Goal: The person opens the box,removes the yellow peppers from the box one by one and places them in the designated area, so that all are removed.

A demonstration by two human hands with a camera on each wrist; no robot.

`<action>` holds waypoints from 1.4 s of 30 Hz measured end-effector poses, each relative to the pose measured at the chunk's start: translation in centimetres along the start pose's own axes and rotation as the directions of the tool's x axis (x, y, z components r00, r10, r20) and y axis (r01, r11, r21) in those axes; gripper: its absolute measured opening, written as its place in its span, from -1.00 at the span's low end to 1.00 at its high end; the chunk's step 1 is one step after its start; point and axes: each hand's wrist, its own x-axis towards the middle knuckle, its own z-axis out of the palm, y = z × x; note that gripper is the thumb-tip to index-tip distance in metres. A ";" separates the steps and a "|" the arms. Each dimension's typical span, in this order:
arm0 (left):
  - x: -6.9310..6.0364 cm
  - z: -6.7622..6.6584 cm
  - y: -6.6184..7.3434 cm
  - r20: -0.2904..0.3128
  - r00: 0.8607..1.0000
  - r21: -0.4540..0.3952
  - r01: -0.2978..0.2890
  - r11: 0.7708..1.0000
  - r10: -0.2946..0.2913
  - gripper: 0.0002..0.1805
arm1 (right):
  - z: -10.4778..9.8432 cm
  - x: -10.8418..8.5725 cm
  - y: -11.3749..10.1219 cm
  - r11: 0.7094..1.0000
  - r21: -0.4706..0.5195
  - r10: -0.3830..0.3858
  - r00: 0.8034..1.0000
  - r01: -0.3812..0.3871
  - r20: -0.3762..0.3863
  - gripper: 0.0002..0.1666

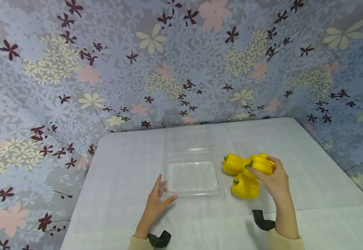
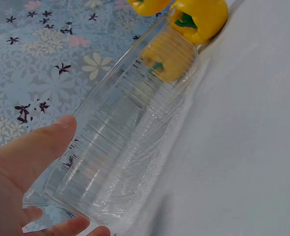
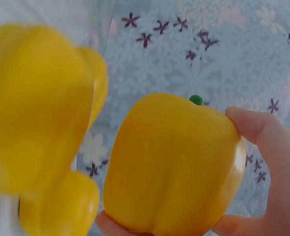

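A yellow bell pepper [image 1: 261, 165] with a green stem is held in my right hand [image 1: 274, 178], thumb on its near side and fingers round the far side. In the right wrist view this pepper [image 3: 174, 167] fills the middle, gripped by the hand [image 3: 282, 167]. Other yellow peppers [image 1: 245, 187] cluster under and beside it. My left hand [image 1: 157, 201] lies at the front left corner of a clear plastic clamshell container [image 1: 193, 192], fingers spread and thumb extended. The left wrist view shows the left thumb [image 2: 61, 130] by the container's rim; whether it touches is hard to tell.
The container's lid [image 1: 188, 139] lies folded open toward the back of the white-covered table [image 1: 122, 166]. Floral wallpaper [image 1: 181, 69] rises behind the table. Dark wrist mounts [image 1: 263, 222] sit on both wrists.
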 end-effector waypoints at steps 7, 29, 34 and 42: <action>0.2 0.0 0.1 -0.004 1.000 -0.014 0.006 1.000 -0.006 0.06 | -1.7 0.1 1.9 0.999 -0.020 0.046 0.998 -0.046 -0.040 0.08; 0.3 -0.1 -0.1 -0.009 1.000 0.006 0.005 1.000 -0.005 0.07 | -1.6 1.1 6.7 0.977 -0.077 0.191 0.977 -0.199 -0.100 0.00; 0.2 0.0 0.1 -0.005 1.000 -0.004 0.011 1.000 -0.011 0.07 | -1.5 1.4 7.7 0.973 -0.094 0.200 0.974 -0.210 -0.102 0.01; 0.1 0.1 0.0 -0.004 1.000 -0.015 0.013 1.000 -0.013 0.07 | -1.5 1.7 8.3 0.970 -0.094 0.214 0.972 -0.223 -0.094 0.03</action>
